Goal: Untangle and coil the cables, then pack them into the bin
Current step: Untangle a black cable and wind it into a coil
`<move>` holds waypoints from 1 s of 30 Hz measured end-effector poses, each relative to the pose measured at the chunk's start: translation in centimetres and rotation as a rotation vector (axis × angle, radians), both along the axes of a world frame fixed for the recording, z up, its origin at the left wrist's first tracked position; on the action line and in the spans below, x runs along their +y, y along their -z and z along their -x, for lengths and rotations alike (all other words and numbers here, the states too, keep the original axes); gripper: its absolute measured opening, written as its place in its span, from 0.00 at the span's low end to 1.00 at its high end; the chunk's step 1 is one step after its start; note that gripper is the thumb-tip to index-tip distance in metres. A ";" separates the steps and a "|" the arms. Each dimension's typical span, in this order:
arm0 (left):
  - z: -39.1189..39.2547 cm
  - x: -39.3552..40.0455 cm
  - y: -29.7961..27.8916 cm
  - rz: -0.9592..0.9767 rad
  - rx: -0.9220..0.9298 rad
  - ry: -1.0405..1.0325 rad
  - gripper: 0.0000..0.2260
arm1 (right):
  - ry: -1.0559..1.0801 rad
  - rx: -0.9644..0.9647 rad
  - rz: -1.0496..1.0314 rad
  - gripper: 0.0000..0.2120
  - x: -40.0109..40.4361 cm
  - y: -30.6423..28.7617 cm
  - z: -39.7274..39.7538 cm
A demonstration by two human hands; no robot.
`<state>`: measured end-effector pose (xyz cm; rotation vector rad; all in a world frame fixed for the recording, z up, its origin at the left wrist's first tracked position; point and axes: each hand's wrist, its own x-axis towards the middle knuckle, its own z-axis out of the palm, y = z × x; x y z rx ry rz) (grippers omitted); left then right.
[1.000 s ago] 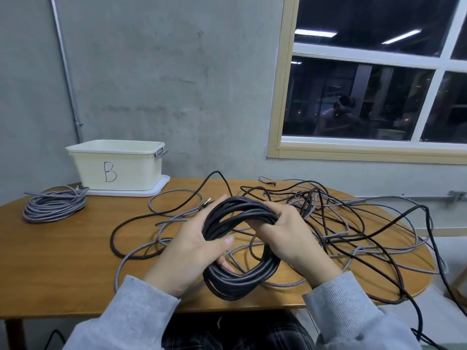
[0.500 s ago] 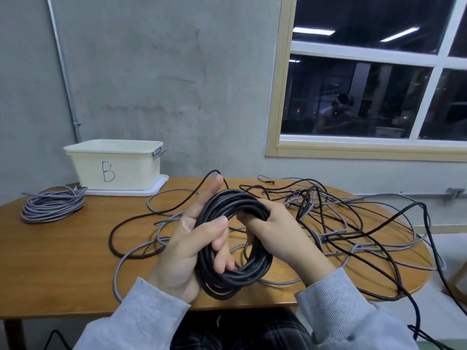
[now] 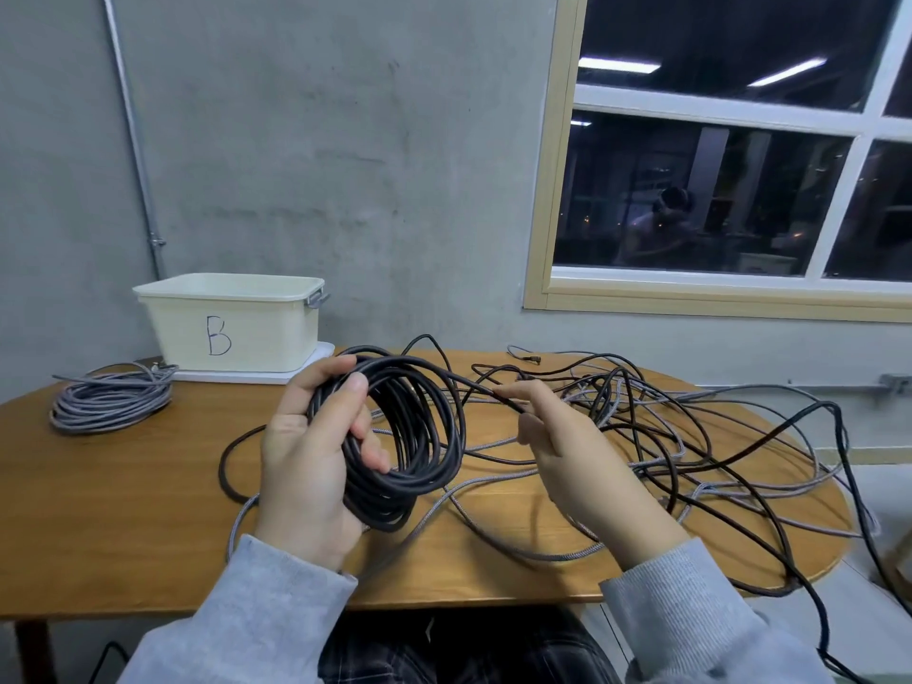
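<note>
Coil of black cable (image 3: 404, 436) sits upright in my left hand (image 3: 308, 466), fingers wrapped round its near side so the loops can't spring apart, above the tabletop's (image 3: 123, 486) front edge. My right hand (image 3: 567, 451) pinches the loose strand, which runs off right into the tangle (image 3: 691, 436). Bin (image 3: 232, 320) waits at the back-left corner.

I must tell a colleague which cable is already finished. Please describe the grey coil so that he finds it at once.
Start at the cream bin marked B at the table's far left. The grey coil lies beside it, nearer the left edge. Unlike the loose tangle at right, it is neatly wound, and no hand touches it.
</note>
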<state>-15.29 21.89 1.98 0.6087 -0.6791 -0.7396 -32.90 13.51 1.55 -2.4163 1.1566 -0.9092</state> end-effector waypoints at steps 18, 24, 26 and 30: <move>1.2 0.4 0.0 0.131 0.093 0.175 0.16 | 0.033 0.435 0.205 0.07 2.6 -0.2 -3.1; 1.1 0.5 0.0 0.246 0.006 0.319 0.28 | 0.024 0.424 0.182 0.08 3.2 -0.9 -2.9; 1.1 0.6 0.0 0.259 -0.015 0.352 0.27 | 0.026 0.418 0.177 0.09 3.2 -0.8 -3.0; 1.6 0.9 -0.1 0.256 -0.067 0.295 0.23 | 0.018 0.391 0.127 0.07 3.0 -0.4 -3.0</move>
